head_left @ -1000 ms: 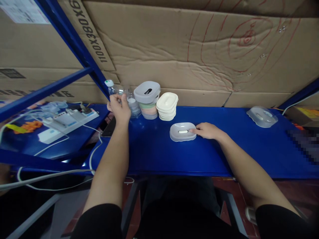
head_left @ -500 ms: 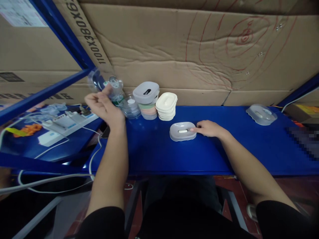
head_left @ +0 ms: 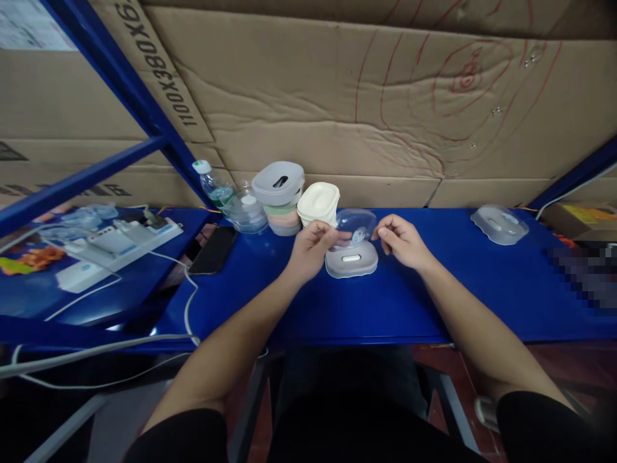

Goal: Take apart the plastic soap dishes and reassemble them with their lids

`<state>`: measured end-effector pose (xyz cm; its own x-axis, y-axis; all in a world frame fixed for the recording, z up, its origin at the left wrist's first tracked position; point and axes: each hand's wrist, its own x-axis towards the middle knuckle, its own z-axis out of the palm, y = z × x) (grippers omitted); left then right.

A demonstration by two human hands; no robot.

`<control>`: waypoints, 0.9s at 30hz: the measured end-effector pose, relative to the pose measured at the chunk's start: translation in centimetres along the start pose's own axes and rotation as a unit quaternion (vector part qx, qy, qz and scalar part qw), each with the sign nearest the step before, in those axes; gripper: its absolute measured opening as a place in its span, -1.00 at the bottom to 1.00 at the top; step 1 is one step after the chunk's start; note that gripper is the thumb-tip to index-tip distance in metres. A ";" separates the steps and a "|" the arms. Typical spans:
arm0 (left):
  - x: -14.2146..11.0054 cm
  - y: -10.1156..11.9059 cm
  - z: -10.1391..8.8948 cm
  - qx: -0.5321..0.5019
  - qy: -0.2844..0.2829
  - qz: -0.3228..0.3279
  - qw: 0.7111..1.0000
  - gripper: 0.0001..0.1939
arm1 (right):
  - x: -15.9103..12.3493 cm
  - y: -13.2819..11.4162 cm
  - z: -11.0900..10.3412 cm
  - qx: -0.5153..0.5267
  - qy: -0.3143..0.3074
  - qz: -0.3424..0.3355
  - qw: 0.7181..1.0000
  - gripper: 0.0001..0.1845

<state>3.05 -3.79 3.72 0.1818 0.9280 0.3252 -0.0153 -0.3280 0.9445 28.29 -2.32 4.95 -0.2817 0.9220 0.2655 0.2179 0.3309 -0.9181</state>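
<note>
My left hand (head_left: 313, 247) pinches the left edge of a clear plastic lid (head_left: 360, 222), which is tilted and carries a pale label. Below the lid, a shallow grey tray (head_left: 351, 262) with a white oblong piece in its middle rests on the blue table. At the lid's right edge is my right hand (head_left: 400, 241), its fingers loosely bent and apart; whether a fingertip touches the lid I cannot tell. Behind the left hand stands a stack of cream trays (head_left: 319, 199).
Left of the cream stack are a grey-topped stack of coloured containers (head_left: 279, 186), several clear lids (head_left: 248, 215) and a bottle (head_left: 212, 183). A black phone (head_left: 214, 251) and white power strip (head_left: 116, 251) lie farther left. A clear-covered tray (head_left: 500, 225) sits far right.
My left hand has come from the back left to the middle, bringing the clear lid over the grey tray. My right hand has let go of the tray's edge and lifted slightly.
</note>
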 end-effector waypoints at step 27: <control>0.4 0.2 -2.0 0.397 -0.072 -0.033 0.914 -0.41 | 1.1 1.3 -1.9 -0.097 -0.092 0.191 0.972 -0.46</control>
<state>1.10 -3.16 4.12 0.2846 0.9363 0.2059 0.7086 -0.3501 0.6126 30.05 -0.49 4.59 -0.3048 0.9394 -0.1571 0.5073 0.0206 -0.8615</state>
